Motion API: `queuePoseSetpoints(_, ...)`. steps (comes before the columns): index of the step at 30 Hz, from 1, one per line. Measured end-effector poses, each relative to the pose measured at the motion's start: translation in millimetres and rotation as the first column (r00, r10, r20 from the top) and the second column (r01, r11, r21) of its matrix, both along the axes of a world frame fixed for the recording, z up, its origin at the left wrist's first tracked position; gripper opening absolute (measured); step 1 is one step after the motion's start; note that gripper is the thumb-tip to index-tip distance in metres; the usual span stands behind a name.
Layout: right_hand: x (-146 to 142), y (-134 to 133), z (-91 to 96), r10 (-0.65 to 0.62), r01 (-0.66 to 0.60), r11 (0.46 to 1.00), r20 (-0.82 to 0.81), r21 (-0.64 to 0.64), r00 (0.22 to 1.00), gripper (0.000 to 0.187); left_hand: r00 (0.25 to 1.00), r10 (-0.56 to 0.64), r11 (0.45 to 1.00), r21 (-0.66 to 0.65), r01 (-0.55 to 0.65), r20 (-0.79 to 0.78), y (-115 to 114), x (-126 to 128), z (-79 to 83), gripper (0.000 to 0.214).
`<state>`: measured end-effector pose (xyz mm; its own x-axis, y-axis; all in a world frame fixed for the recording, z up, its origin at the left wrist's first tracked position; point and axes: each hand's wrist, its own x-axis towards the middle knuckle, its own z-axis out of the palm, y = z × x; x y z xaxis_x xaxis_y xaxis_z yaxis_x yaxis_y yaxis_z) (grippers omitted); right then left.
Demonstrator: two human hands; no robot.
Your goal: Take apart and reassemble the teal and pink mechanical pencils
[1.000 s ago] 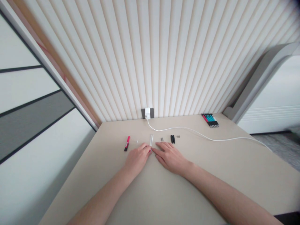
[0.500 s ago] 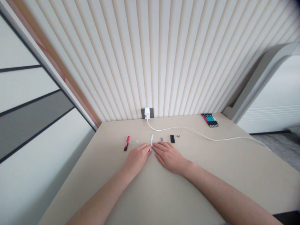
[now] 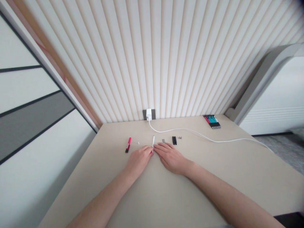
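Note:
My left hand (image 3: 140,158) is closed, with a small pink pen part (image 3: 151,152) showing at its fingertips; most of that part is hidden. My right hand (image 3: 169,156) lies palm down, fingers stretched out, its tips beside the lower end of some thin white pen refills (image 3: 153,140). Whether those tips touch the refills or the pink part I cannot tell. Both hands nearly meet there. Just beyond my right fingers are small metal springs or pins (image 3: 163,140), partly covered.
Left of my hands are a pink-and-black pen part (image 3: 128,145) and a tiny white piece (image 3: 138,143). Two black grips (image 3: 174,140) and small metal bits (image 3: 180,137) lie right. Several pens (image 3: 212,121) stand farther back. A white cable (image 3: 190,129) runs from a charger (image 3: 148,114).
My right hand has shifted slightly left, and its thumb has drawn in under the fingers. The white refills look closer together. My left hand stays nearly still.

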<state>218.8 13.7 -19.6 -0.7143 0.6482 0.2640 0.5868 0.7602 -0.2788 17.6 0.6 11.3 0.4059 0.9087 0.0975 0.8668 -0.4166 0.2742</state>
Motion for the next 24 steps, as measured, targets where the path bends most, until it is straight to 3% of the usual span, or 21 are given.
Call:
queuePoseSetpoints(11, 1.3, 0.4, 2.4, 0.010, -0.010, 1.000, -0.006, -0.020, 1.000, 0.053, 1.000, 0.011, 0.999, 0.035, -0.011, -0.008, 0.8, -2.5, -5.2, 0.022)
queuePoseSetpoints(15, 1.5, -1.4, 6.6, 0.020, -0.019, 1.000, -0.075, 0.015, 0.997, 0.050, 0.995, -0.016, 0.987, 0.160, 0.000, 0.098, -2.5, -1.7, -3.3, 0.021)
queuePoseSetpoints(19, 0.6, -5.6, 11.9, 0.061, -0.057, 0.998, -0.177, 0.026, 0.982, 0.040, 0.926, -0.205, 0.946, 0.308, 0.103, 0.318, -11.7, 1.1, 3.3, 0.023)
queuePoseSetpoints(22, -1.0, -9.3, 12.0, 0.116, -0.116, 0.993, -0.242, 0.014, 0.963, 0.032, 0.824, -0.362, 0.913, 0.343, 0.219, 0.437, -20.2, 6.2, 7.0, 0.024)
queuePoseSetpoints(24, -2.1, -11.0, 10.1, 0.153, -0.160, 0.987, -0.276, -0.004, 0.949, 0.031, 0.794, -0.395, 0.905, 0.345, 0.249, 0.463, -25.4, 11.1, 7.3, 0.023)
